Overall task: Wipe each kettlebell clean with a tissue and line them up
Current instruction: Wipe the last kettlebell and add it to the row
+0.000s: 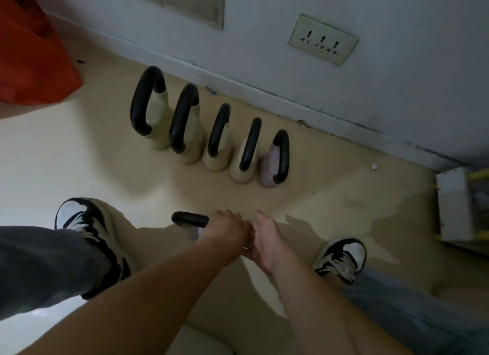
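Observation:
Several kettlebells stand in a row along the wall, each with a black handle. Those from the tallest cream kettlebell rightward have cream bodies, and the row ends in a small pale purple kettlebell. In front, between my feet, another kettlebell hangs above the floor, and a little of its pale body shows below the handle. My left hand grips its black handle. My right hand presses against the left, fingers curled down over the hidden end of the handle. No tissue is in view.
The wall with its skirting board and a socket plate runs behind the row. An orange bag sits at the far left, a white box at the right. My two sneakers flank the hands.

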The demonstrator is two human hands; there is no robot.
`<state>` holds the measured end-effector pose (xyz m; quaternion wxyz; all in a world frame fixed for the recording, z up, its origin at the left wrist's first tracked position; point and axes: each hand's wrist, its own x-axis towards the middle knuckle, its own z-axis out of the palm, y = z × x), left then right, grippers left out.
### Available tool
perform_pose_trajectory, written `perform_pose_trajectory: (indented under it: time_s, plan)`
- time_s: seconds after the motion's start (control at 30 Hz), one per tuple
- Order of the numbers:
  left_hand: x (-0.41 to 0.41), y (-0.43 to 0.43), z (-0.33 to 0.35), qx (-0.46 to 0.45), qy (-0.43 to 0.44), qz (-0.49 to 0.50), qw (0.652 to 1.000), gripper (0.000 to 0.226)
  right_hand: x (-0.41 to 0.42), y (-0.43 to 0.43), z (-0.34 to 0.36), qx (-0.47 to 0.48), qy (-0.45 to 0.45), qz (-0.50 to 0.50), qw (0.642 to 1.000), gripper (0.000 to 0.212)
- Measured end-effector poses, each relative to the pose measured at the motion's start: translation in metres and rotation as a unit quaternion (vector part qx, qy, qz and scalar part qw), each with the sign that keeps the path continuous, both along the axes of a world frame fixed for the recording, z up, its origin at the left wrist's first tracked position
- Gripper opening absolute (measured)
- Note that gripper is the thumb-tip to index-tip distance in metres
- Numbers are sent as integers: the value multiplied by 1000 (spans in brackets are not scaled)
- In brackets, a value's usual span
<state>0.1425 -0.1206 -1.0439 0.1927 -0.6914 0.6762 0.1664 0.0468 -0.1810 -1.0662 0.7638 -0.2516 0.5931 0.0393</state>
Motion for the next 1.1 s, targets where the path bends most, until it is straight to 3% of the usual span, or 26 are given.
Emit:
perform_pose_trajectory:
  time_s: [0.1, 0.23, 0.43, 0.53, 0.63, 0.77, 0.83, 0.97, 1.03, 1.1]
  plan:
    - [44, 37, -14, -132, 108, -67, 983, 39, 9, -4, 7, -5, 29, 41, 999, 44]
    - [105, 99, -34, -270, 156, 9, 950, 38, 12, -1, 4, -15, 37, 59, 997, 63]
    - [60, 74, -25, -238, 112, 126, 957, 39, 11, 0, -8, 5, 13, -1, 1000, 65]
    - [16, 41, -7, -118, 37, 92, 988, 24, 6, -3, -10, 34, -7, -38, 999, 76]
    - [-9, 8, -3, 0, -38, 69, 997, 35, -1, -4, -11, 68, -54, -76, 993, 86]
    - [-20, -7, -7, 45, -115, -52, 991, 44, -2, -3, -14, 76, -76, -97, 989, 77]
    - [-13, -2, -7, 24, -91, -87, 992, 45, 4, -2, -15, 69, -64, -96, 991, 74]
    - [29, 32, -11, -135, 103, -73, 983, 42, 22, -1, -14, -9, 11, -35, 999, 65]
    - [59, 64, -18, -181, 140, 14, 973, 37, 30, 5, -14, -44, 41, 21, 998, 56]
    - [84, 96, -23, -180, 130, 167, 961, 30, 36, 9, -17, -81, 67, 68, 992, 46]
